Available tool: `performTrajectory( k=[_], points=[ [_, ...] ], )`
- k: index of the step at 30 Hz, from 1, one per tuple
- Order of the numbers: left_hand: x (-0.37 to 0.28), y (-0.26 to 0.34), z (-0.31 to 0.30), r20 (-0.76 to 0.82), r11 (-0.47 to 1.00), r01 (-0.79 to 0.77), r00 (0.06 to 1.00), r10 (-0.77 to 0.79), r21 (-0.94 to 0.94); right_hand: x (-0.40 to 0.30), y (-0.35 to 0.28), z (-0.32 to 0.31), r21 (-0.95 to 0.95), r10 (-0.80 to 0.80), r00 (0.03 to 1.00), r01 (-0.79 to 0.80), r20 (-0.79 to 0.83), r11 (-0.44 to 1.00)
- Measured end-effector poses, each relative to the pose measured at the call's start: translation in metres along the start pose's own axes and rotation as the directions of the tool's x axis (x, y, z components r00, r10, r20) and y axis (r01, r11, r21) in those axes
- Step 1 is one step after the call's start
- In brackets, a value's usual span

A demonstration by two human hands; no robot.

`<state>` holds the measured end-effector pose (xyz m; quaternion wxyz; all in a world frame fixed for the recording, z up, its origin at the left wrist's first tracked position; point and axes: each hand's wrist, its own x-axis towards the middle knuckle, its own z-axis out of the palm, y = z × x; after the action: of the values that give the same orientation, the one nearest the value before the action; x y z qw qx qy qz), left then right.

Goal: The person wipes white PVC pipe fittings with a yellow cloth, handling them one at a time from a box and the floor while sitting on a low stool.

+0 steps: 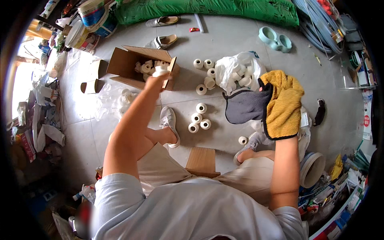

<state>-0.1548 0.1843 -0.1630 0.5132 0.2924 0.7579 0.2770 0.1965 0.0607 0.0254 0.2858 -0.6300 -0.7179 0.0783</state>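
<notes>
My left hand [157,81] holds a white plastic pipe fitting [160,70] at the open side of a cardboard box [123,64]. More white fittings lie inside that box. A yellow and grey cloth [283,105] covers most of my right hand [261,88], which grips it; only a bit of finger shows. Beside the cloth, a white plastic bag [223,70] bulges with similar fittings. Between my hands, several loose fittings [201,108] stand on the tiled floor in two groups. One single fitting [242,140] rests near my right shoe.
A wooden stool [201,159] is between my legs. Slippers [163,42], a pale blue double pet bowl [274,39] and a green wrapped bundle [207,12] lie farther off. Coiled grey hose [321,27] is at upper right. A small black-and-white thing [320,112], perhaps an animal, lies right.
</notes>
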Motion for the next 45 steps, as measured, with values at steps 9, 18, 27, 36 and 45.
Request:
performTrajectory(
  k=[9, 18, 27, 36, 45],
  points=[
    [0.078, -0.025, -0.046, -0.271, 0.985, 0.102, 0.953, -0.138, -0.141, -0.007, 0.024, -0.019, -0.507, -0.03, 0.998, 0.002, -0.047, 0.862],
    [-0.039, -0.081, 0.065, 0.79, -0.229, -0.778, 0.61, -0.059, 0.584, -0.037, 0.07, -0.01, -0.568, 0.009, 0.973, -0.141, -0.229, 0.811],
    [-0.046, -0.19, 0.146, 0.641, 0.213, -0.608, 0.753, -0.149, 0.765, -0.054, 0.086, -0.017, -0.54, 0.085, 0.977, -0.18, -0.196, 0.822],
    [-0.032, -0.246, 0.199, 0.652, -0.01, -0.658, 0.749, -0.118, 0.753, -0.058, 0.093, -0.027, -0.483, 0.084, 0.979, -0.166, -0.187, 0.86],
    [-0.099, -0.104, 0.176, 0.669, 0.583, -0.588, 0.737, 0.101, 0.56, -0.065, 0.092, -0.023, 0.95, 0.515, 0.856, -0.119, -0.048, 0.287]
  ],
)
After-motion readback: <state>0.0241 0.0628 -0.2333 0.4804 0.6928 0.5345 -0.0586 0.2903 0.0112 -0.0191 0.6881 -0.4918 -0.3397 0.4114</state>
